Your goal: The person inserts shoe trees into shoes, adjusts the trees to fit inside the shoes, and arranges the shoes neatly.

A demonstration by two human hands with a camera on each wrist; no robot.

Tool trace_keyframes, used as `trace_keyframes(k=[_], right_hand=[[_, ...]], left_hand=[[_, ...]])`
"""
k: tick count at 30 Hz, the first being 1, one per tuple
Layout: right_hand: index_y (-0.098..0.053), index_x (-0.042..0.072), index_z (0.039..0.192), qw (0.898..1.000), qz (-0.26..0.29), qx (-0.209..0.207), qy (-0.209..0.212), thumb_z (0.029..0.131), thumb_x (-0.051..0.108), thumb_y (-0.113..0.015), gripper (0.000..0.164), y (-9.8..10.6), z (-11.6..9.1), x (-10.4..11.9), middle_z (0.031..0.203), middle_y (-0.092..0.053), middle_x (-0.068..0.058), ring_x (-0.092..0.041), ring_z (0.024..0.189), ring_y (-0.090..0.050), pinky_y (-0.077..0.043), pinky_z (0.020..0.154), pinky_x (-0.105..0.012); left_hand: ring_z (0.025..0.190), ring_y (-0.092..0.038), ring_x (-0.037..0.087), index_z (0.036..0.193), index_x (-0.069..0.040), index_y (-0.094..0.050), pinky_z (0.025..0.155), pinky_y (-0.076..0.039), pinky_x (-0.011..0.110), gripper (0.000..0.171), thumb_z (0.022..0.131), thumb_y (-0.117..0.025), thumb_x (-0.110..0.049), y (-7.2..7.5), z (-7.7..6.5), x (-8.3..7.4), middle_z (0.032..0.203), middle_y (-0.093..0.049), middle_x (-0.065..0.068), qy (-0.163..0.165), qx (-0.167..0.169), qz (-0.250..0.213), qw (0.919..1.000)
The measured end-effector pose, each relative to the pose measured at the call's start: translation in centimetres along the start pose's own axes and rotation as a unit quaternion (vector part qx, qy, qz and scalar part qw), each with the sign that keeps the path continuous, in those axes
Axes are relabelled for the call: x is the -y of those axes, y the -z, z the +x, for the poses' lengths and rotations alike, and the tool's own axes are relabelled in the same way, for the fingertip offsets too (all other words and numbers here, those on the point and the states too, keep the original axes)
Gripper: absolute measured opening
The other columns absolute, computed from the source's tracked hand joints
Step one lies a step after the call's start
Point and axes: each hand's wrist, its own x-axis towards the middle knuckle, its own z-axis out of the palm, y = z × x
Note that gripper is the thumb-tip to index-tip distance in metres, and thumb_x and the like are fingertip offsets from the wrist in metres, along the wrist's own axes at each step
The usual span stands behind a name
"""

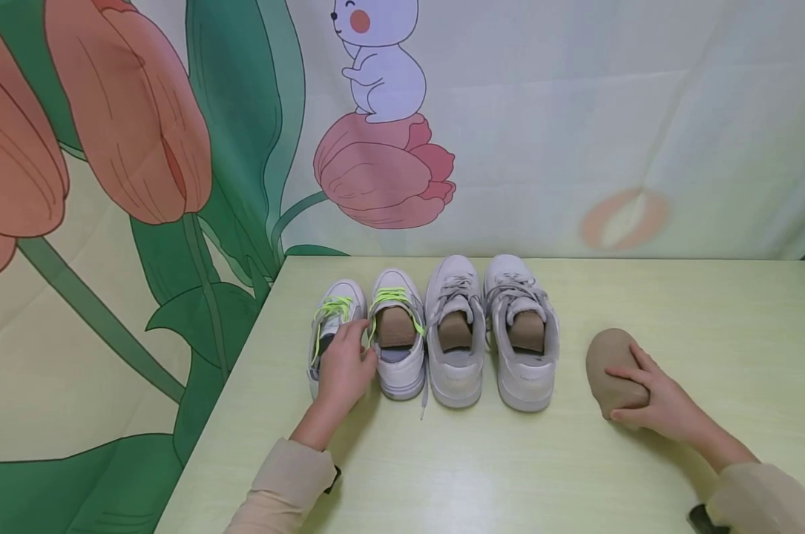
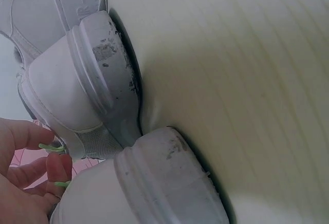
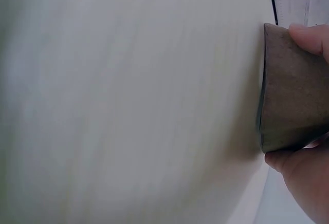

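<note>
My left hand (image 1: 344,365) reaches over the opening of the leftmost small white sneaker (image 1: 338,298), which has lime laces. In the left wrist view its bent fingers (image 2: 28,133) are right beside lime lace strands (image 2: 62,184), between two sneaker heels; I cannot tell what they hold. To the right, my right hand (image 1: 662,400) grips a brown, rounded shoe insert (image 1: 609,360), with thumb and fingers across its near end. The right wrist view shows the insert (image 3: 295,88) pinched between thumb and fingers, close over the table.
Beside the leftmost sneaker stand another lime-laced sneaker (image 1: 402,377) and two larger pale sneakers (image 1: 457,382), (image 1: 526,387), heels toward me. Each of these three has a brown insert in its opening. A printed fabric backdrop (image 1: 522,148) hangs behind the pale table (image 1: 442,475).
</note>
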Motion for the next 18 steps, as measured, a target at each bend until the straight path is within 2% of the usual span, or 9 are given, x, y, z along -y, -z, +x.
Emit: trace_keyframes(k=[7, 18], right_hand=[[-0.049, -0.001, 0.120, 1.000, 0.001, -0.001, 0.002, 0.067, 0.022, -0.075, 0.064, 0.0, 0.0, 0.4, 0.145, -0.001, -0.027, -0.055, 0.125, -0.011, -0.024, 0.086, -0.066], [-0.050, -0.001, 0.119, 1.000, -0.006, -0.023, 0.018, 0.067, 0.020, -0.075, 0.062, 0.8, 0.1, 1.1, 0.145, -0.001, -0.025, -0.055, 0.124, -0.013, -0.024, 0.086, -0.067]], left_hand=[[0.077, -0.059, 0.019, 0.114, -0.006, -0.054, 0.067, -0.047, 0.034, 0.039, 0.075, -0.061, -0.008, 0.1, 0.0, -0.1, 0.113, -0.056, 0.011, 0.011, 0.008, -0.007, 0.9999], [0.075, -0.055, 0.014, 0.112, -0.010, -0.057, 0.064, -0.044, 0.029, 0.037, 0.076, -0.057, -0.007, 0.7, 0.2, -0.1, 0.104, -0.059, 0.006, 0.044, 0.012, -0.074, 0.9962]])
